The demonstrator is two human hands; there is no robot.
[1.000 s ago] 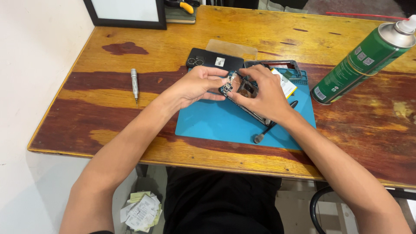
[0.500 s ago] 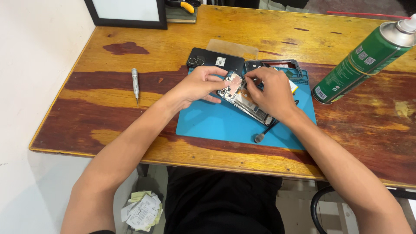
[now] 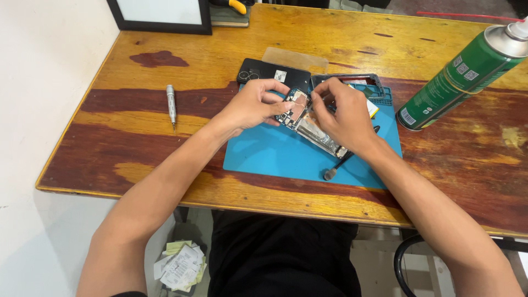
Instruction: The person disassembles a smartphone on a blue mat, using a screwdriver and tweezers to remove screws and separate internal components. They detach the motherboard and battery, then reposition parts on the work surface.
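Nearest, a dark-handled tool (image 3: 337, 166) lies on the blue repair mat (image 3: 264, 154), close to the right wrist. Above the mat's middle the left hand (image 3: 250, 104) pinches the left end of an opened phone assembly (image 3: 308, 124) — circuit board exposed — while the right hand (image 3: 344, 113) grips its right side, fingertips pinched at the top edge. Farther: black back cover (image 3: 264, 70), empty phone frame (image 3: 352, 82). Left on the desk (image 3: 137, 143) lies a silver screwdriver (image 3: 171, 102); far right, a green spray can (image 3: 456, 82).
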